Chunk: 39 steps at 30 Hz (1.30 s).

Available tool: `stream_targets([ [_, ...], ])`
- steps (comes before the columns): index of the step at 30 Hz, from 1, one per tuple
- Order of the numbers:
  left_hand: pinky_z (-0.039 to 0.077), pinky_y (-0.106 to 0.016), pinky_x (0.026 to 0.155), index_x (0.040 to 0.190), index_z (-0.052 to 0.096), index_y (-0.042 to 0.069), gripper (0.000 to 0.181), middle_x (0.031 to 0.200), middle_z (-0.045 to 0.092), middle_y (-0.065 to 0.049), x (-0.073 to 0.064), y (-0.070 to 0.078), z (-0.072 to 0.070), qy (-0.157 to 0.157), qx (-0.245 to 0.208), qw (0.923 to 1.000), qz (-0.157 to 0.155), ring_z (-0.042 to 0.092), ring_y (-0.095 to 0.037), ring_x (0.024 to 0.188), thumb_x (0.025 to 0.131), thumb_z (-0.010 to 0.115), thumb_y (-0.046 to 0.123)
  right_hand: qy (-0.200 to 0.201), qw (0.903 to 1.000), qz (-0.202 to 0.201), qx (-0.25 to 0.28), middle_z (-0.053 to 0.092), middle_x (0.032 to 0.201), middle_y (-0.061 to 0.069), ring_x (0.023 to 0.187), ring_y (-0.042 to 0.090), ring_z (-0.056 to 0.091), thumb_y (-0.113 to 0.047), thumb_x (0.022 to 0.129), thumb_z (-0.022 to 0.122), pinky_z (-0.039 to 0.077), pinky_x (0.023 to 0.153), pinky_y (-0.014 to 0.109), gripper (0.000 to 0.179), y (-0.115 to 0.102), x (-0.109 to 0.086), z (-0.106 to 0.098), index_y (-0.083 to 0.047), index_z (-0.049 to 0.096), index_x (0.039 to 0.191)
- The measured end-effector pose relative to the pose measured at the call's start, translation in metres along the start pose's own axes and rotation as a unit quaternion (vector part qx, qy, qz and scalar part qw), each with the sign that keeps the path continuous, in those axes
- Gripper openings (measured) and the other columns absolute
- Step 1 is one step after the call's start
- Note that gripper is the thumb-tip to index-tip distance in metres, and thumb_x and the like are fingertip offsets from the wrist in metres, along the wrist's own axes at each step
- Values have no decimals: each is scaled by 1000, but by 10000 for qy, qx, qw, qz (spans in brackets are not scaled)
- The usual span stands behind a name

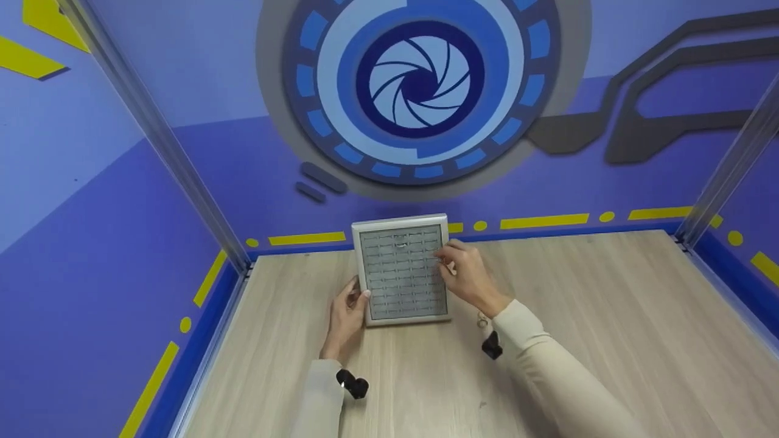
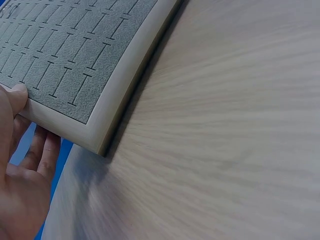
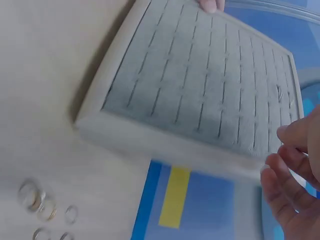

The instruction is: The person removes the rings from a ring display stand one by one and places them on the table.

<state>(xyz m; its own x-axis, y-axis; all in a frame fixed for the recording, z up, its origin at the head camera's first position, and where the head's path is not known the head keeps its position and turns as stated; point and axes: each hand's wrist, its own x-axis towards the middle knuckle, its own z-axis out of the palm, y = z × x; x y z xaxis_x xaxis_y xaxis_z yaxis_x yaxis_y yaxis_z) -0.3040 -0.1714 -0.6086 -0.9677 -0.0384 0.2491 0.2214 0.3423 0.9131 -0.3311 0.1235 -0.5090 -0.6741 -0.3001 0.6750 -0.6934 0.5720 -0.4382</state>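
A ring display tray (image 1: 404, 271) with a pale frame and a grey slotted pad stands tilted up on the table. Two rings (image 1: 400, 245) sit in its upper middle slots. My left hand (image 1: 347, 313) grips its left edge, thumb (image 2: 19, 96) on the front and fingers behind. At the tray's right edge is my right hand (image 1: 467, 272), its thumb and fingers bent close together near the upper slots. Whether anything is between those fingertips cannot be made out. Several loose rings (image 3: 46, 208), blurred in the right wrist view, lie on the table below the right forearm.
The wood-grain table (image 1: 608, 316) lies beneath the tray. Behind it rises a blue printed wall (image 1: 231, 176), with metal posts (image 1: 182, 164) at the corners. Each wrist bears a small black device (image 1: 353, 384).
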Motion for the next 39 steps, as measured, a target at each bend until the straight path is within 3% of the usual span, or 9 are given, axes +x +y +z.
stream_targets([
  [9, 53, -54, 117, 156, 47, -5, 53, 143, 63, -25, 1, -3, 0, -35, -92, 10000, 15, 63, -41, 132, 109, 63, 13, 95, 9998, 108, -142, 72, 99, 10, 84, 21, 71, 5, 91, 78, 67, 73, 35, 14, -21, 21, 26, 0, 79, 104],
  [18, 52, -55, 117, 156, 49, -2, 52, 141, 65, -22, -2, -1, 1, 104, -114, 9998, -124, 64, -38, 131, 108, 63, 11, 154, 9984, 331, -439, 70, 100, 5, 88, 20, 71, -2, 97, 76, 66, 76, 33, 11, -33, 28, 51, -5, 79, 106],
  [24, 51, -57, 118, 157, 48, -2, 52, 142, 65, -23, -3, 1, 4, 93, -303, 9995, -95, 64, -38, 132, 108, 63, 10, 244, 9960, 576, -644, 70, 100, 5, 90, 22, 71, -5, 99, 75, 66, 79, 37, 11, -30, 28, 59, -8, 80, 108],
  [30, 50, -54, 119, 159, 48, 1, 53, 144, 66, -18, -3, -3, 4, -3, -161, 9998, -95, 63, -34, 133, 109, 63, 12, 375, 9929, 680, -901, 71, 99, 5, 89, 22, 71, -9, 100, 75, 65, 78, 40, 12, -32, 30, 67, -11, 81, 110],
  [39, 49, -55, 120, 159, 47, 1, 53, 148, 63, -19, -4, 0, 4, -9, -105, 9999, -90, 61, -36, 137, 109, 62, 12, 551, 9929, 714, -775, 69, 97, 4, 87, 23, 71, -11, 101, 75, 64, 76, 41, 7, -33, 35, 67, -12, 81, 103],
])
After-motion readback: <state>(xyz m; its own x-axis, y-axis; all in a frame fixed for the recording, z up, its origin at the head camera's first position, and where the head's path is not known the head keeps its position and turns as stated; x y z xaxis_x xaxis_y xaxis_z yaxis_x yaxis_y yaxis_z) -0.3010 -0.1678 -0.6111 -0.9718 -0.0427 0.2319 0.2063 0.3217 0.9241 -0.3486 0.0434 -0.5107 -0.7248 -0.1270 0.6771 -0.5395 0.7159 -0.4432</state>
